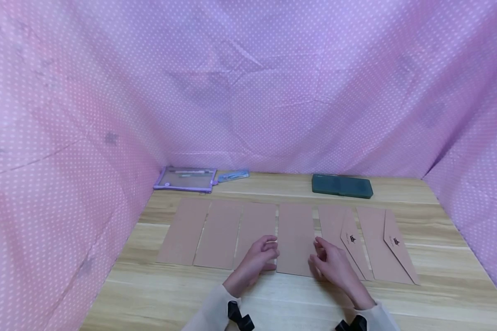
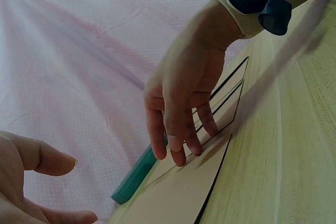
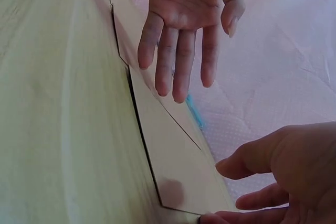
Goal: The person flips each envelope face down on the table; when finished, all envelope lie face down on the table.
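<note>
A row of brown kraft envelopes lies on the table. Both hands are at the long sides of one plain envelope (image 1: 295,239) in the middle. My left hand (image 1: 257,257) hovers by its left edge, fingers loosely extended and grasping nothing. By the right edge is my right hand (image 1: 333,262), with thumb and fingers apart in the right wrist view; a lower finger comes close to the envelope's edge, and contact is hard to tell. Right of it lie two envelopes with pointed flaps and a crown print, the nearer flapped envelope (image 1: 331,220) partly under my right hand.
More plain envelopes, such as the leftmost envelope (image 1: 184,232), continue to the left. At the back stand a purple-edged clear pouch (image 1: 186,186) with pens, a blue item (image 1: 233,176) and a dark green case (image 1: 342,186). Pink dotted cloth (image 1: 248,92) encloses the table.
</note>
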